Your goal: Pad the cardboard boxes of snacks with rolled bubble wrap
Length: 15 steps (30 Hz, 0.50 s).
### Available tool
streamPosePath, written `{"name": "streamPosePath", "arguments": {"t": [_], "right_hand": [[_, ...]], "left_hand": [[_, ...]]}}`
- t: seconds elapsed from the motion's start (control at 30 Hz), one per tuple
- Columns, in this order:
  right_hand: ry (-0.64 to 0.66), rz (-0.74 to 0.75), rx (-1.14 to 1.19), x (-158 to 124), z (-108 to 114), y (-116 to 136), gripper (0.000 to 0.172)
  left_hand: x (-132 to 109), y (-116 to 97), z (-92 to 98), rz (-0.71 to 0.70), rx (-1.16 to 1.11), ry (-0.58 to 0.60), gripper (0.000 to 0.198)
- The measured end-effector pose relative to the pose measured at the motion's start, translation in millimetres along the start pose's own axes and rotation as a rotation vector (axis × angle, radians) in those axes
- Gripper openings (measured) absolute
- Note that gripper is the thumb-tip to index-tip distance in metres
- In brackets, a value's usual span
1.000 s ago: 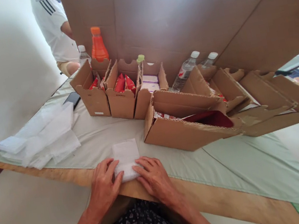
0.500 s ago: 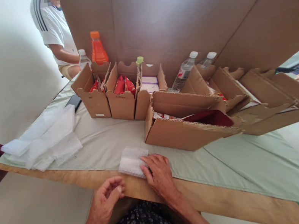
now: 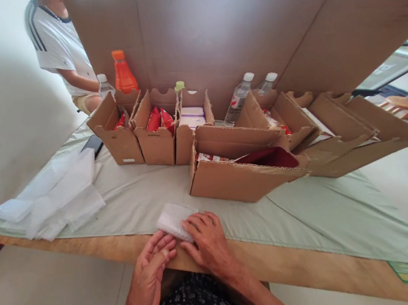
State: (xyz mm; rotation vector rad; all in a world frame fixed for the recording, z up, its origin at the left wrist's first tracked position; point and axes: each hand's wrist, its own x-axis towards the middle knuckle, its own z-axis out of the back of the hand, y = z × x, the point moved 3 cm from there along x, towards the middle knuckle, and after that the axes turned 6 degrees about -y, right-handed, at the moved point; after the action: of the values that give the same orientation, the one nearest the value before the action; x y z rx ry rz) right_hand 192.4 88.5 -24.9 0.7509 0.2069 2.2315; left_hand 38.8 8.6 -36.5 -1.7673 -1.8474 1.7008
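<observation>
Small white folded pad (image 3: 172, 217) flat on green cloth (image 3: 318, 216), right at near edge of bench (image 3: 307, 267). Already a compact rectangle, layers stacked. R hand (image 3: 209, 243) on top of its near-right end, fingers (image 3: 197, 224) spread flat, pressing down, not gripping. L hand (image 3: 152, 272) just beside, at pad's near-left corner, fingers half curled, nothing held; tips touching pad edge or a hair off, can't tell. Looks like this piece is about folded, only flattening left. Well apart to the left: loose heap of white sheets (image 3: 57, 196), not folded, so plenty left by the look of it. Behind: open cardboard boxes (image 3: 238, 180) w/ red packets (image 3: 157, 120), tall cardboard screen (image 3: 207, 36).
</observation>
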Motion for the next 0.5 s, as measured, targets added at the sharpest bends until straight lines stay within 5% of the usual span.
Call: {"name": "streamPosePath", "arguments": {"t": [0.13,0.3,0.5], "right_hand": [[-0.098,-0.137,0.253,1.3,15.9,3.1,0.023],[0.088,-0.334,0.555,-7.6,28.7,12.4,0.015],[0.032,-0.587,0.858,-29.9,33.9,-4.4,0.057]], "left_hand": [[-3.9,-0.8,-5.8,-0.019,0.005,0.051,0.07],[-2.9,-9.1,-18.4,-0.054,-0.028,0.161,0.055],[-8.2,-7.5,-32.8,-0.034,0.018,0.185,0.048]]}}
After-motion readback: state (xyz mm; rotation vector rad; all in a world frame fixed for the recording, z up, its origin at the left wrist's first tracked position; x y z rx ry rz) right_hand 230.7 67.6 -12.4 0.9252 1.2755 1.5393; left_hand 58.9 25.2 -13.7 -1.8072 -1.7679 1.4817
